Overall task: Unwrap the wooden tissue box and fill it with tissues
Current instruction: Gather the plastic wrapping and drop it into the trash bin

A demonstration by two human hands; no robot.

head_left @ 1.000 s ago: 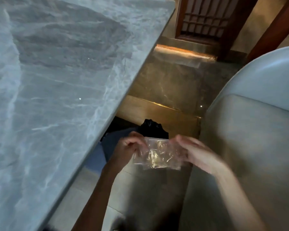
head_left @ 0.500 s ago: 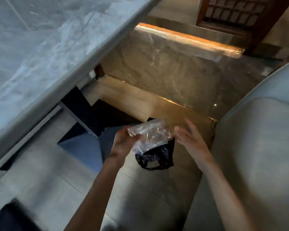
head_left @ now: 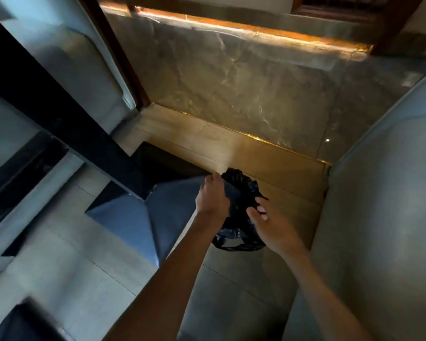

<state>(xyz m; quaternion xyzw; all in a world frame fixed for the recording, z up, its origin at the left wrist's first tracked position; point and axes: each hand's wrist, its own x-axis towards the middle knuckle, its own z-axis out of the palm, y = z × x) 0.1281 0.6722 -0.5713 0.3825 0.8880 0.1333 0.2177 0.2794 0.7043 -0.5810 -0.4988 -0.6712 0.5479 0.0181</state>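
Head view looked down past the dark leg (head_left: 59,114) of the worktop at far left, a black beam slanting down to a blue angular base (head_left: 138,217) on the pale tiled floor (head_left: 71,279). Moving right, the left hand (head_left: 210,198) reached forward with its fingers curled over the near-left edge of a black plastic bag (head_left: 241,190), gripping what looked like the rim, though the fingertips themselves were hidden behind the bag's edge. The bag sat low on the floor, crumpled and glossy, just in front of a lit wooden step (head_left: 256,158) and a marble riser (head_left: 244,82) behind it. The right hand (head_left: 268,222) came in on the bag's near-right side, thumb and fingers pinched on a fold of the black plastic. So the bag lay directly between the two hands, touching both, with its lower part hanging beneath the wrists. At far right rose the pale grey back of a padded chair (head_left: 379,217). I could not make out the wooden tissue box or its wrapping anywhere; if anything lay inside the bag, it was hidden.
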